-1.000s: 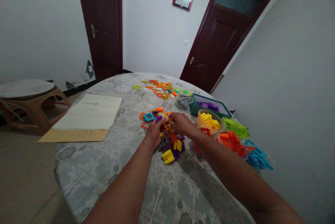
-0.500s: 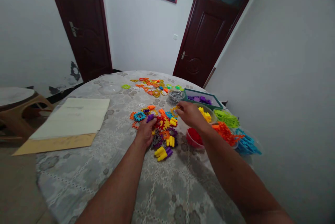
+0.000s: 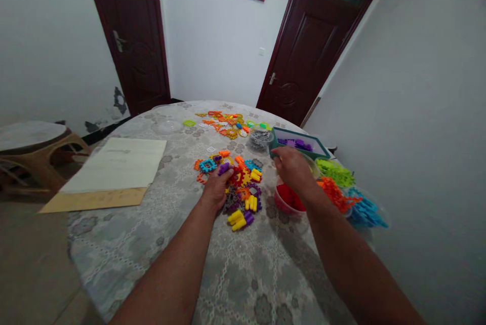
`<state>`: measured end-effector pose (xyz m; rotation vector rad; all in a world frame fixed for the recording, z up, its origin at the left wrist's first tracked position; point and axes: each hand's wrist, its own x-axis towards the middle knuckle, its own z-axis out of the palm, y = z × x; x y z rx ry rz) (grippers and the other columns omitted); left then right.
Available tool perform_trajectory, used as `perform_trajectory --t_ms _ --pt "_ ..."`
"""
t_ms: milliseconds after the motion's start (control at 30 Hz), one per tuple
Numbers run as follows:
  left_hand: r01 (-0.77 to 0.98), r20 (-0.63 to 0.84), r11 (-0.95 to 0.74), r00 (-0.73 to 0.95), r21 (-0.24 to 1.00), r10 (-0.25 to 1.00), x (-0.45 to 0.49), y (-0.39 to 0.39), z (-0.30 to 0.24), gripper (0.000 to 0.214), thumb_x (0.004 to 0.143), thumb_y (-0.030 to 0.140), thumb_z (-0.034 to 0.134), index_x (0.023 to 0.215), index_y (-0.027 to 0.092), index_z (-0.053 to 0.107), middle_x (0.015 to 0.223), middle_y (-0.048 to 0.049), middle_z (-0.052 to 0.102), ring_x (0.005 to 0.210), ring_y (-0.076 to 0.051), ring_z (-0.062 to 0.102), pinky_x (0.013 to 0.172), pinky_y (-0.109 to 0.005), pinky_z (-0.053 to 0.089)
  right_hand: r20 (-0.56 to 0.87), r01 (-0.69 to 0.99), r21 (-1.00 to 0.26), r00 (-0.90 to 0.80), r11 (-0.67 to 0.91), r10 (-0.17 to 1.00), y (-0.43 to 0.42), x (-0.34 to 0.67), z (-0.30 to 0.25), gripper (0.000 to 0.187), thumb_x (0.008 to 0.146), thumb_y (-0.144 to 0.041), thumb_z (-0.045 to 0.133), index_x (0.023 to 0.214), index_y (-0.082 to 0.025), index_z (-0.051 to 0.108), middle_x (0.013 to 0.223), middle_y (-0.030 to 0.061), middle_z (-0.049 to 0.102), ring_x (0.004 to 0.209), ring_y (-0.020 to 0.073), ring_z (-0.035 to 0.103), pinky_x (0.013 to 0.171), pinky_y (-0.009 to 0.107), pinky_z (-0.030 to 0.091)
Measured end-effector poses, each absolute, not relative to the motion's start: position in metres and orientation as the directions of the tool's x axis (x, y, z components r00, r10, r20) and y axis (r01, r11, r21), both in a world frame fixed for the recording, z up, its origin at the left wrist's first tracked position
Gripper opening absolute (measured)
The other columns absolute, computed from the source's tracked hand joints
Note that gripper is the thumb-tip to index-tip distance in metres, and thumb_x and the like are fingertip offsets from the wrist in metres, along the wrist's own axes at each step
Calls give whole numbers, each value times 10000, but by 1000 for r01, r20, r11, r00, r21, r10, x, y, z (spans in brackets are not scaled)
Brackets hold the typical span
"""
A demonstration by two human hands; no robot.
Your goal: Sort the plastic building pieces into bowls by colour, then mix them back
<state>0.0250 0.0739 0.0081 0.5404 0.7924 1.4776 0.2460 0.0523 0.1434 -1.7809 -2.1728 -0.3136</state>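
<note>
My left hand (image 3: pixel 215 189) is closed on a purple plastic building piece (image 3: pixel 225 167) at the left side of a mixed pile. Red and yellow gear-like pieces (image 3: pixel 242 177) lie against its fingertips. Beside them are a blue square piece (image 3: pixel 207 165), dark grey gear pieces (image 3: pixel 231 200) and yellow peg-like pieces (image 3: pixel 237 219). My right hand (image 3: pixel 293 167) hovers over the yellow pieces' bowl (image 3: pixel 315 167), mostly covering it. Its fingers are pinched together near the green-edged box; whatever they hold is too small or hidden to see.
Sorted pieces stand at the right: red bowl (image 3: pixel 284 202), orange pieces (image 3: pixel 336 194), blue pieces (image 3: pixel 365 208), lime pieces (image 3: pixel 336 172), grey bowl (image 3: pixel 260 138) and a green-edged box (image 3: pixel 322 150) with purple pieces. Another pile (image 3: pixel 228 123) lies farther back. Large sheets (image 3: pixel 117 163) lie left.
My right hand has moved right, from a yellow-orange piece at the pile to above the yellow bowl. My left hand stays on the purple piece. The view has shifted slightly.
</note>
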Motion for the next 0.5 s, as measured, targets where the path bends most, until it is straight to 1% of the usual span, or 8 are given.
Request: perform_trajectory --t_ms 67,200,367,433,500 --pt "-645 -131 52 -75 762 989 24 75 7 420 607 234 948 980 191 760 899 1 768 788 -140 701 783 -261 551 325 970 -58 -204 235 924 43 222 141 359 1039 -171 508 1298 -169 757 1257 142 776 1168 258 699 1033 335 497" --pt "-624 -124 54 -70 780 990 23 76 6 416 610 254 948 973 192 755 897 -2 765 775 -141 698 757 -260 548 283 976 -112 -148 185 948 33 217 144 331 1057 -200 499 1221 -187 785 1178 129 805 1085 251 739 938 311 526" --pt "-601 -117 59 -57 797 991 23 76 8 402 622 245 937 972 187 747 889 -3 759 768 -141 694 716 -246 536 393 983 -177 17 58 919 36 264 161 326 1052 -187 491 1213 -179 774 1195 105 807 1109 236 738 1005 313 515" --pt "-605 -130 68 -59 793 990 24 75 10 398 629 230 928 978 189 741 888 -3 760 754 -142 697 698 -247 536 383 987 -155 32 30 923 38 272 167 340 1060 -193 472 1219 -184 772 1207 99 805 1120 232 738 1014 313 514" --pt "-619 -148 80 -59 782 987 24 75 10 399 635 219 918 990 194 737 896 -3 764 750 -147 704 694 -253 542 256 996 -49 -55 70 965 41 266 169 350 1068 -215 470 1259 -197 763 1235 101 799 1147 229 735 1008 308 517"
